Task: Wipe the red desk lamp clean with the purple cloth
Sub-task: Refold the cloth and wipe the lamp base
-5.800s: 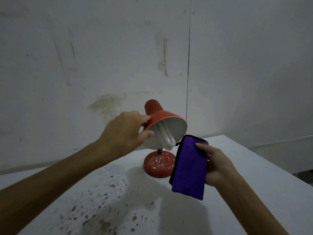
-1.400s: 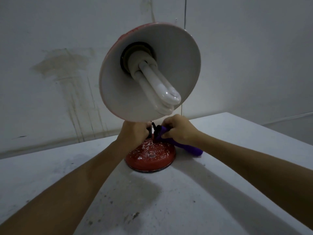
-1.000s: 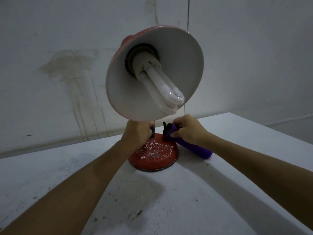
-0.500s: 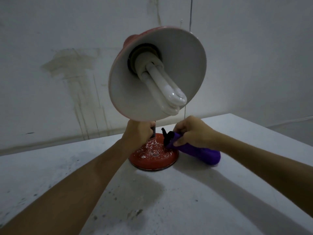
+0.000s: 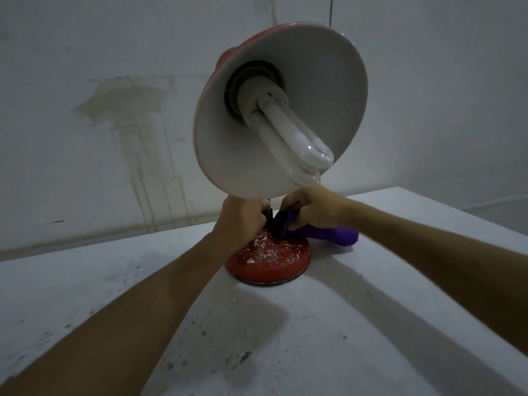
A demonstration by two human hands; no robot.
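The red desk lamp stands on the white table, its round red base (image 5: 265, 262) flecked with white spots. Its shade (image 5: 314, 81) tilts toward the camera, showing a white inside and a U-shaped bulb (image 5: 297, 141). Under the shade my left hand (image 5: 243, 218) grips the lamp's dark stem, which it mostly hides. My right hand (image 5: 314, 210) holds the bunched purple cloth (image 5: 328, 234) against the stem just above the base. The cloth's loose end trails off to the right of the base.
The white table (image 5: 371, 324) is stained with dark specks near the front. A grey wall with a brown water stain (image 5: 123, 107) rises close behind the lamp. The table's right edge (image 5: 471, 215) runs back toward the wall.
My right hand has drawn the cloth back in against the stem, so its trailing end lies nearer the base. The left hand keeps its grip on the stem.
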